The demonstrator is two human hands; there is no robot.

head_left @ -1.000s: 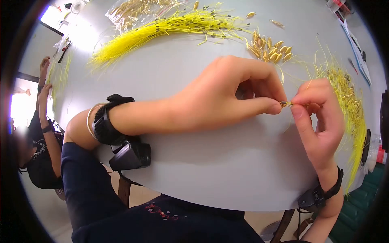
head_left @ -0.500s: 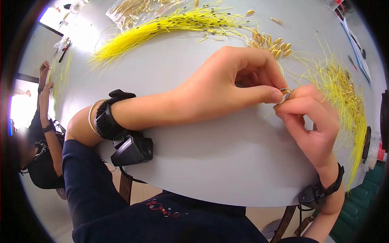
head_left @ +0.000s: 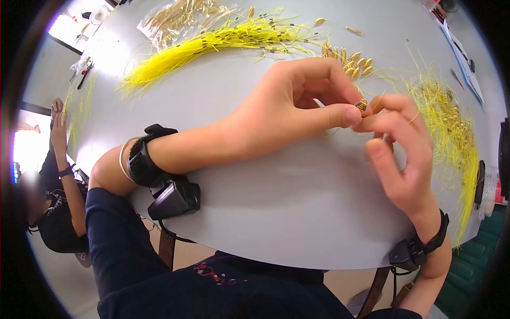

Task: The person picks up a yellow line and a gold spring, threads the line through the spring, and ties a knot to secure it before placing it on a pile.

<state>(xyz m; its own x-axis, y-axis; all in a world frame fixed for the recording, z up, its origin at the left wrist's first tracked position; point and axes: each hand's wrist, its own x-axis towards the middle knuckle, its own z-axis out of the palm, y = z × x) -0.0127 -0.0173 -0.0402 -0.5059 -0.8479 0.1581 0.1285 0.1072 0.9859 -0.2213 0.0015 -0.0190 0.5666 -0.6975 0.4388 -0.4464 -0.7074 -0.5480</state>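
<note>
My left hand (head_left: 303, 103) pinches a small gold coiled piece (head_left: 362, 104) between thumb and fingertips. Close against it on the right is my right hand (head_left: 401, 146), its index and middle fingers bent at the piece and its thumb held apart below. A thin yellow strand crosses the right fingers; whether they grip it is hard to make out. Loose gold coiled pieces (head_left: 357, 65) lie just beyond my hands. A bundle of yellow strands with dark marks (head_left: 212, 41) stretches across the upper table. To the right is a tangled pile of yellow strands with gold pieces (head_left: 451, 125).
The grey table (head_left: 276, 212) has a curved near edge. A clear plastic bag (head_left: 172, 21) lies at the back, papers (head_left: 459, 58) at the upper right. A co-worker (head_left: 61, 212) sits at the far left, hands raised beside more yellow strands. Dark devices are strapped to both my wrists.
Both hands have shifted slightly left and up with the gold piece. My right thumb has moved away from its fingers. The co-worker's hands have changed position.
</note>
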